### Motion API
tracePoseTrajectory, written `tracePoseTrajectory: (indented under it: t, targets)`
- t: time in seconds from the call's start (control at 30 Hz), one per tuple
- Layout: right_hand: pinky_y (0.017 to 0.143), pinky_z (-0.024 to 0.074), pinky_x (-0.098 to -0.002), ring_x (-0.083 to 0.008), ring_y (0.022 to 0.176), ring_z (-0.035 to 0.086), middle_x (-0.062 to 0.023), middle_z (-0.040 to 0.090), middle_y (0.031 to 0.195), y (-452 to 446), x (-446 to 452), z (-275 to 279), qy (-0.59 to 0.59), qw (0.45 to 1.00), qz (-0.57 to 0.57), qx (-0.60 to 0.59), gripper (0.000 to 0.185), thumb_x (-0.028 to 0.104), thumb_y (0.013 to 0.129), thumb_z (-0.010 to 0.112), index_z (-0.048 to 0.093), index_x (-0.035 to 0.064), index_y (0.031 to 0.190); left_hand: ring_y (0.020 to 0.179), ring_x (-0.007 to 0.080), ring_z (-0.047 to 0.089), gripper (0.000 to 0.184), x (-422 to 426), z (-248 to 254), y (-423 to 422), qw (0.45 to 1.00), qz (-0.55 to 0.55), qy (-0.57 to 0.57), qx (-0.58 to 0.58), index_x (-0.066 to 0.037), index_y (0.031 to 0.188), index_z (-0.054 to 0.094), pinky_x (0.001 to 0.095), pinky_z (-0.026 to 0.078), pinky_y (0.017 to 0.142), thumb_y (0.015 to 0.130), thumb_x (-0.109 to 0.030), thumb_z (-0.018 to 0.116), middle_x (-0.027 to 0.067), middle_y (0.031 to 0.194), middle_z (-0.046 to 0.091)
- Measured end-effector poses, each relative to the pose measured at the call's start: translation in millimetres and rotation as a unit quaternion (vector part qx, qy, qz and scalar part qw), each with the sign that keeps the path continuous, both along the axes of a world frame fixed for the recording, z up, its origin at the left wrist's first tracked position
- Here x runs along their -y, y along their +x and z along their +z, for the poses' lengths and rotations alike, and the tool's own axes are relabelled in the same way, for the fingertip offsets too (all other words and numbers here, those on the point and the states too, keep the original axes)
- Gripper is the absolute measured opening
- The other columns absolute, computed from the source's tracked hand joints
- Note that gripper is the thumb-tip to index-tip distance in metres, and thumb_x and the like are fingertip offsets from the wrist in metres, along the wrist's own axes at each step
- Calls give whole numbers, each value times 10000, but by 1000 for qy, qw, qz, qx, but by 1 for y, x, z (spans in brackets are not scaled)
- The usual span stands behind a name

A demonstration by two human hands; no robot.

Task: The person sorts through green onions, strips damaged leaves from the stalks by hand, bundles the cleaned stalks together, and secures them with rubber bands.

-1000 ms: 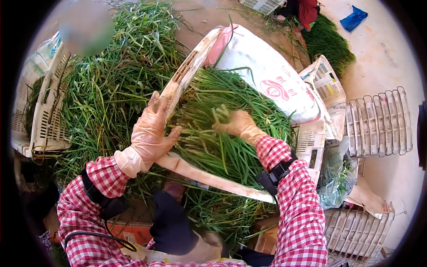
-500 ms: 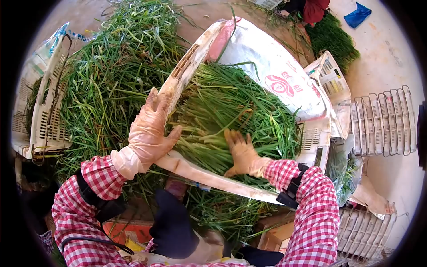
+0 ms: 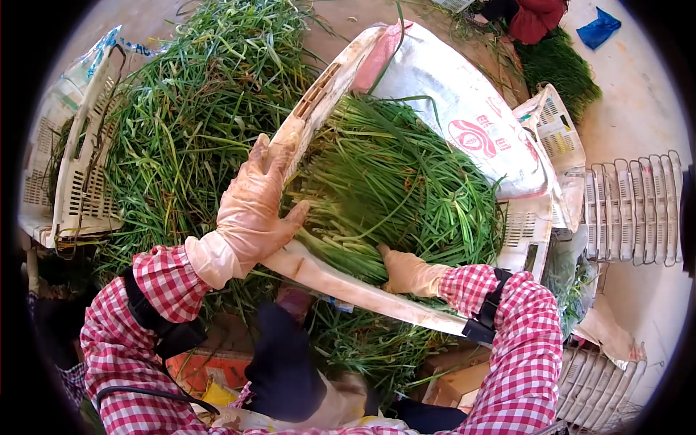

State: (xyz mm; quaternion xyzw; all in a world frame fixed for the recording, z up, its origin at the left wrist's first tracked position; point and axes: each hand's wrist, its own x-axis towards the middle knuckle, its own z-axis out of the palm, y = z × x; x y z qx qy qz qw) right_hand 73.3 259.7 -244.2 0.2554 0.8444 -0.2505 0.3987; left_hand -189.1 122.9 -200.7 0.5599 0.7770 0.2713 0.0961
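Note:
In the middle stands a pale plastic crate (image 3: pixel 348 290), tilted and filled with long green stalks (image 3: pixel 406 181) that look like chives. A white sack (image 3: pixel 435 80) with red print lines its far side. My left hand (image 3: pixel 254 206), in a thin pale glove, rests on the crate's left corner with thumb and fingers apart. Inside the crate, close to the near rim, my gloved right hand (image 3: pixel 409 272) presses against the stalks. Its fingers are mostly hidden among the greens, so I cannot see whether they close on any.
A large heap of loose greens (image 3: pixel 196 130) lies to the left, beside another white crate (image 3: pixel 83 174). Stacked crates (image 3: pixel 634 210) stand at right. Another person's red sleeve (image 3: pixel 536 20) shows at the top, near a darker green pile (image 3: pixel 558 69) and a blue bag (image 3: pixel 599 27).
My right hand has gone from lying spread on the stalks to sitting lower, its fingers down among them. My left hand keeps its place on the crate corner. The whole view has shifted slightly.

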Motion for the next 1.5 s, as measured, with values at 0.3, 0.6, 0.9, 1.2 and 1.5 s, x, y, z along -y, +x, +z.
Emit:
tracePoseTrajectory:
  t: [0.3, 0.6, 0.9, 1.2, 1.5]
  targets:
    - [917, 446, -346, -328, 1039, 581, -258, 569, 1151, 8, -18, 40, -111, 988, -106, -29, 855, 235, 623, 737, 344, -25, 1336, 1259, 430, 350, 792, 1, -1, -1, 999, 4, 25, 28, -17, 1404, 261, 409, 351, 1012, 779, -300, 657, 305, 1404, 256]
    - [906, 449, -336, -189, 985, 582, -78, 633, 1091, 78, -76, 126, -169, 870, -380, -264, 629, 52, 597, 820, 563, 24, 1170, 1272, 285, 393, 594, -13, 20, -7, 958, -78, 254, 109, -16, 1372, 329, 336, 328, 1046, 839, -64, 587, 182, 1352, 416]
    - [861, 472, -330, -184, 888, 619, -94, 661, 1002, 104, -79, 117, -196, 800, -466, -322, 557, 14, 583, 810, 598, 11, 1098, 911, 292, 605, 464, -92, 9, 1, 897, -211, -311, 231, -4, 1043, 630, 364, 457, 803, 866, -422, 532, 185, 929, 645]
    - [898, 441, -314, -176, 962, 582, -90, 642, 1059, 124, -82, 117, -200, 816, -424, -339, 611, 68, 599, 831, 571, 11, 1149, 830, 163, 614, 508, -182, -48, 61, 899, -261, -347, 62, -82, 1321, 426, 405, 451, 789, 895, -328, 555, -12, 908, 631]
    - [849, 474, -313, -152, 911, 583, -60, 639, 1020, 129, -95, 103, -193, 837, -373, -349, 592, 45, 622, 817, 552, 24, 1152, 744, 236, 637, 682, -198, -63, 110, 855, -46, -249, 452, -143, 1357, 396, 305, 507, 652, 875, -623, 345, 130, 927, 646]
